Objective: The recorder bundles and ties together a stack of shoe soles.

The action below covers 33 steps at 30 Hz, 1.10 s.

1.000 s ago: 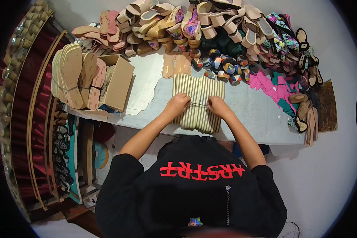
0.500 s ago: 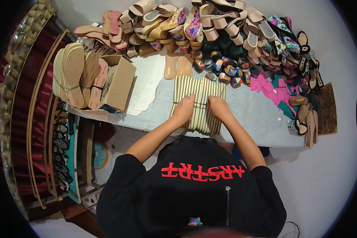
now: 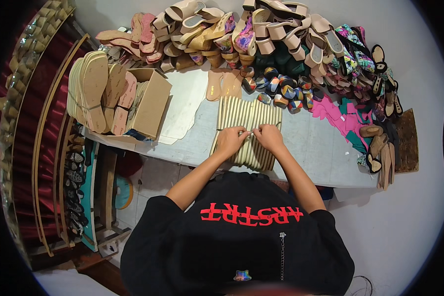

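Observation:
A bundle of cream shoe insoles (image 3: 249, 111) stands on edge before me, packed side by side so that their edges form stripes. A thin dark cord (image 3: 279, 123) runs across the bundle and shows at its right side. Over the middle of the bundle my hands nearly meet. My left hand (image 3: 231, 140) is closed, thumb and fingers pinching the cord. Facing it, my right hand (image 3: 268, 136) is closed in a pinch on the cord too. The short piece between my fingertips is tiny and partly hidden.
On the table (image 3: 311, 148), a cardboard box (image 3: 150, 106) and stacked insoles (image 3: 92, 84) stand left, beside white sheets (image 3: 185, 103). Heeled sandals (image 3: 281, 29) pile up at the back. Patterned rolled pieces (image 3: 286, 89) and pink scraps (image 3: 330, 111) lie to the right.
My hands were apart with the cord stretched between them across the bundle. Now they have come together over its middle, fingertips almost touching.

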Available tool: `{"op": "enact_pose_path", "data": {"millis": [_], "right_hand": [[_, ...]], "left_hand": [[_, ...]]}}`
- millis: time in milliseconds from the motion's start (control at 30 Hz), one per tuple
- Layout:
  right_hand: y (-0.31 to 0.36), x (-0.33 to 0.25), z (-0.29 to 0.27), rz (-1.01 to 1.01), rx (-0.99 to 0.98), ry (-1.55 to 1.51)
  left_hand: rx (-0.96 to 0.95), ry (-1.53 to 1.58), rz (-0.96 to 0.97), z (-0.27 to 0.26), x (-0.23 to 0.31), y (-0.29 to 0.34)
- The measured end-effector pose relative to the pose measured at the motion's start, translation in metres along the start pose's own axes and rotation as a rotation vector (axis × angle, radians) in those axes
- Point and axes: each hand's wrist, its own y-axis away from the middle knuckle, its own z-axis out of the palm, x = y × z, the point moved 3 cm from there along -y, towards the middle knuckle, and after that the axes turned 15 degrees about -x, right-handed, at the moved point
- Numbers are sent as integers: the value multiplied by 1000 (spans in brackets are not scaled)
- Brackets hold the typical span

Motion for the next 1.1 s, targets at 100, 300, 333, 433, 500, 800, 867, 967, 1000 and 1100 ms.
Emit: {"op": "enact_pose_path", "data": {"millis": [100,300,333,433,500,800,867,967,1000,1100], "right_hand": [[0,0,-1,37,47,-51],[-2,19,16,16,175,-68],[-2,21,18,17,175,-68],[2,15,18,41,178,-20],[8,12,14,78,126,-3],[14,-1,-13,-8,-67,89],[14,-4,-18,-45,-89,159],[0,4,-14,-197,-120,168],[-5,5,-10,-316,-136,108],[-13,16,4,-310,-196,-482]], "left_hand": [[65,102,-65,6,-1,1],[92,145,-178,16,-14,3],[102,127,-167,17,-16,3],[171,127,-134,17,-16,3],[129,150,-144,13,-17,2],[96,135,-147,18,-25,-7],[99,101,-159,18,-21,-9],[50,48,-242,16,-13,-10],[48,65,-248,15,-13,-10],[32,129,-232,13,-19,-11]]}}
